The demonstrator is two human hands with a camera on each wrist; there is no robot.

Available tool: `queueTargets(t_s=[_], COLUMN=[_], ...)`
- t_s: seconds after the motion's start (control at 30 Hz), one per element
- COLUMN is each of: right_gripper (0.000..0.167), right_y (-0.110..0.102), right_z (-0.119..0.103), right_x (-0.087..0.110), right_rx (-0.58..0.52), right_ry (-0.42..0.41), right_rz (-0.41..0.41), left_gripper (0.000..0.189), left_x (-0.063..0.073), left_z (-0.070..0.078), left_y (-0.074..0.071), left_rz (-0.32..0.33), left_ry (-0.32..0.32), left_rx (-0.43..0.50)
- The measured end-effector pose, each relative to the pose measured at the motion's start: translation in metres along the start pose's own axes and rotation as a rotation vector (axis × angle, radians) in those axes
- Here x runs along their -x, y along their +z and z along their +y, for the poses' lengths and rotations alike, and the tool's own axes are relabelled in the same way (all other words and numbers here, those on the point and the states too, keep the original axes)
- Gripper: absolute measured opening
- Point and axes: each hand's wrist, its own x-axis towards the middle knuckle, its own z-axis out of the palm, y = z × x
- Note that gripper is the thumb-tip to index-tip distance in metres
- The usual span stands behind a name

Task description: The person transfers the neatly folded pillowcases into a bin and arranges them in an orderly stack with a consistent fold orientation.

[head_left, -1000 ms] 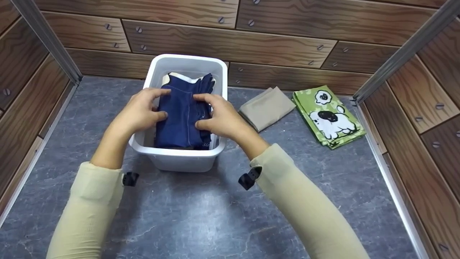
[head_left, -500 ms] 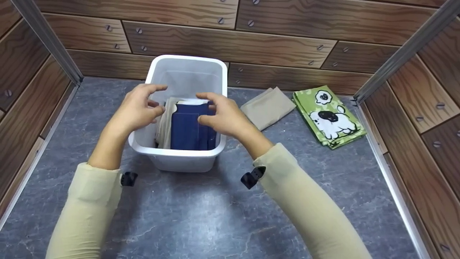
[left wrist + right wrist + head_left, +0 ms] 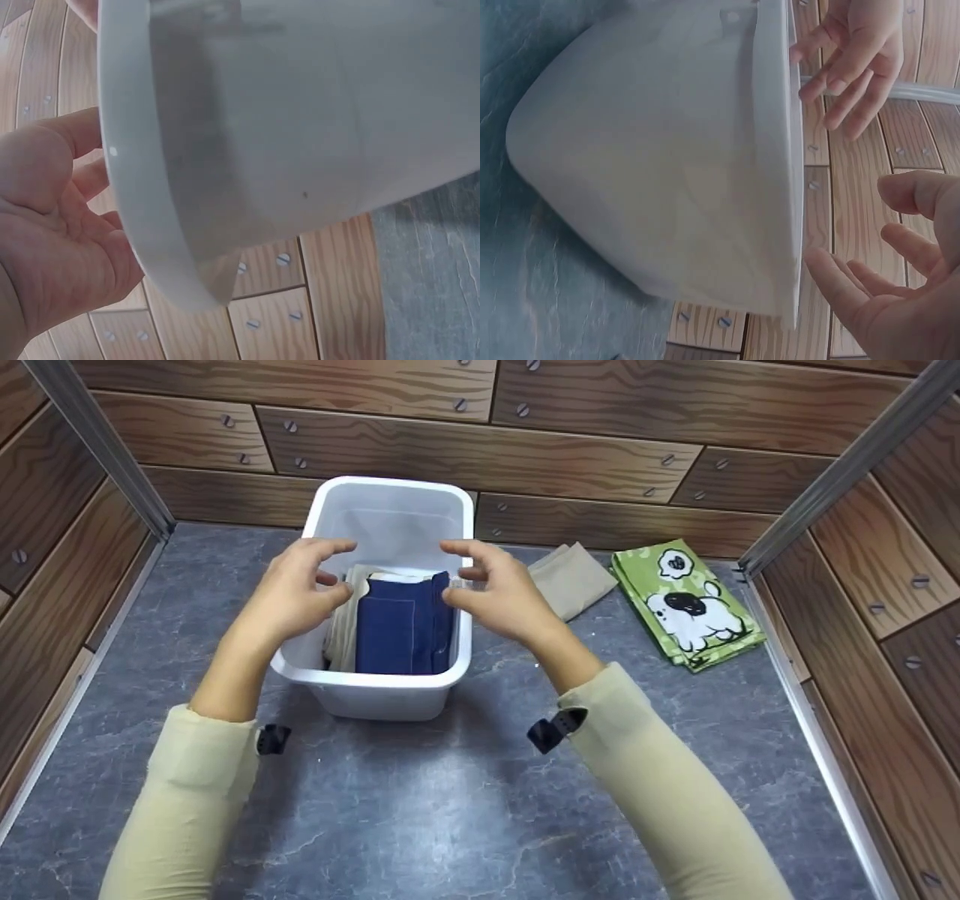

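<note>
A white plastic bin stands on the floor, and inside it a folded navy blue cloth sits beside folded beige cloth at the near end. My left hand hovers over the bin's left rim, fingers spread and holding nothing. Over the right rim is my right hand, its fingers parted and also free of any cloth. In the right wrist view both hands appear above the bin's mouth, with the left hand farther off. The bin's wall hides the cloths in both wrist views.
Right of the bin lies a folded beige cloth, partly behind my right hand. Farther right is a folded green cloth with a dog print. Wood-patterned walls bound the grey floor at the back and sides.
The navy cloth has gone from between my hands down into the bin, beside the beige cloth. Both hands have let go, and the right hand has moved to the right.
</note>
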Motion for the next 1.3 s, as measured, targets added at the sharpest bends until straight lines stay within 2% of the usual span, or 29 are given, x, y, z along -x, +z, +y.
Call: queueTargets(t_s=[0.23, 0.5, 0.57, 0.67, 0.77, 0.83, 0.9, 0.97, 1.07, 1.17, 1.3], right_gripper=[0.059, 0.06, 0.059, 0.06, 0.059, 0.059, 0.059, 0.06, 0.061, 0.062, 0.063], right_y=[-0.017, -0.031, -0.034, -0.035, -0.034, -0.034, -0.034, -0.034, -0.036, -0.036, -0.035], right_z=[0.019, 0.051, 0.061, 0.079, 0.097, 0.109, 0.12, 0.13, 0.144, 0.158, 0.176], right_x=[0.01, 0.025, 0.03, 0.036, 0.043, 0.049, 0.054, 0.06, 0.067, 0.072, 0.076], right_rx=[-0.028, 0.062, 0.086, 0.103, 0.109, 0.115, 0.129, 0.155, 0.217, 0.298, 0.393], right_ry=[0.005, 0.005, 0.007, 0.013, 0.014, 0.018, 0.021, 0.011, -0.04, -0.103, -0.137], right_rz=[0.038, 0.072, 0.086, 0.113, 0.134, 0.146, 0.154, 0.176, 0.226, 0.284, 0.315], left_gripper=[0.053, 0.049, 0.047, 0.042, 0.039, 0.04, 0.043, 0.047, 0.049, 0.047, 0.046], left_x=[0.001, 0.001, 0.002, 0.008, 0.018, 0.026, 0.034, 0.041, 0.045, 0.043, 0.031], left_z=[0.01, 0.024, 0.027, 0.034, 0.045, 0.054, 0.063, 0.071, 0.079, 0.079, 0.071], left_y=[0.016, 0.054, 0.066, 0.085, 0.106, 0.121, 0.136, 0.151, 0.173, 0.194, 0.22], left_rz=[0.028, 0.084, 0.125, 0.234, 0.342, 0.374, 0.372, 0.342, 0.293, 0.255, 0.218], left_ry=[0.076, 0.282, 0.346, 0.456, 0.581, 0.667, 0.753, 0.823, 0.881, 0.872, 0.812], left_rx=[0.013, 0.033, 0.016, -0.044, -0.093, -0.106, -0.088, -0.061, -0.043, -0.068, -0.071])
